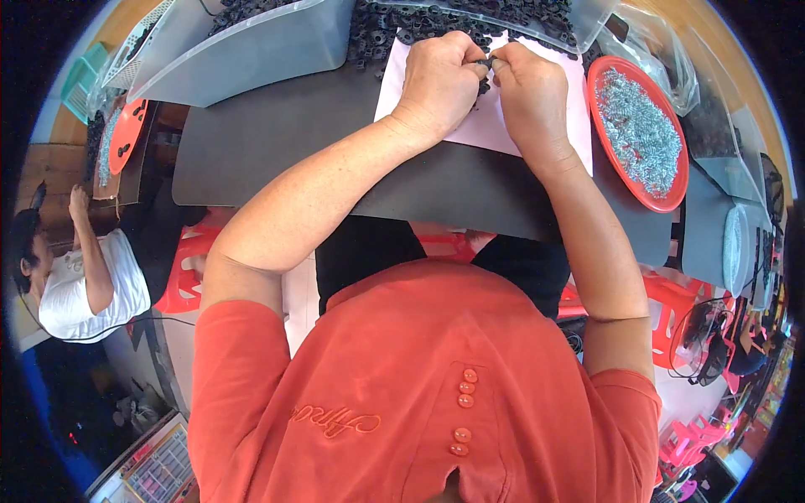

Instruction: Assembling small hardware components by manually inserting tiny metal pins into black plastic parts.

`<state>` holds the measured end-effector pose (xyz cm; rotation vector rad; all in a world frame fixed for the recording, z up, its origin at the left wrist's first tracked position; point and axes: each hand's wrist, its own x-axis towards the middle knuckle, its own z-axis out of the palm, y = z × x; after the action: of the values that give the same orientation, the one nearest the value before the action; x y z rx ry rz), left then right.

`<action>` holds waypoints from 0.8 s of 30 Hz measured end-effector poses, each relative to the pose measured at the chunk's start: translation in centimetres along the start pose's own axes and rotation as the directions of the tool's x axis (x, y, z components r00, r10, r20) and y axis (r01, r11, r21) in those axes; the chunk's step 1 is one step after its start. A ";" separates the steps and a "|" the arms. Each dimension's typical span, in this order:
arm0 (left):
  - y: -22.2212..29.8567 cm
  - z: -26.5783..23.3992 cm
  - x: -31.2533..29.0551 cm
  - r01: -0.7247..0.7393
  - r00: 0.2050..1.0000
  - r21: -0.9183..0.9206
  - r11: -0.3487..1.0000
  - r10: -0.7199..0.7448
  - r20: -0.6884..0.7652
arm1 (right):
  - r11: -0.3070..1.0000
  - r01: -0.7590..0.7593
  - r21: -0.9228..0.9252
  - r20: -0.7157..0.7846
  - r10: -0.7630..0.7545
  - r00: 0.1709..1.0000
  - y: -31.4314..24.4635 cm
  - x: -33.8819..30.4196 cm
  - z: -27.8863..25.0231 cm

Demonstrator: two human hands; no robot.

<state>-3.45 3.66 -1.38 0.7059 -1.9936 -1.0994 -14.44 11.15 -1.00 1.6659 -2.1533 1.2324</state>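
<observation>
Working from a distance, I hold a small black part (486, 63) at twelve o'clock from the seated body, above a pale sheet (470, 132) on a dark table (277, 138). My left hand (440, 84) pinches it from nine o'clock, thumb against finger; my right hand (532, 96) meets it from three, its thumb and curled finger clamped on the same piece. The fingers hide most of it, and I cannot tell whether anything else is in the grip.

Loose black pieces (394, 29) lie from ten to twelve o'clock of the hands, a clear tub (251, 63) stands at nine, and a red dish (598, 117) of silver bits (641, 134) sits at four.

Good handling here, in my judgement, calls for a light fingertip hold, one hand steadying while the other presses squarely. The piece looks small enough to slip, so low wrists over the sheet seem wise, with the right forearm kept off the dish's rim.
</observation>
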 end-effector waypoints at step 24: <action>0.7 -0.5 0.5 0.203 0.976 -0.298 0.933 -0.217 -0.013 | 0.980 0.184 -0.078 -0.157 -0.194 0.968 -0.1 -0.4 1.0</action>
<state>-3.42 3.37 -0.41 0.7876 -1.6924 -1.4588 -13.86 10.73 -1.84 1.6385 -1.8708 1.1889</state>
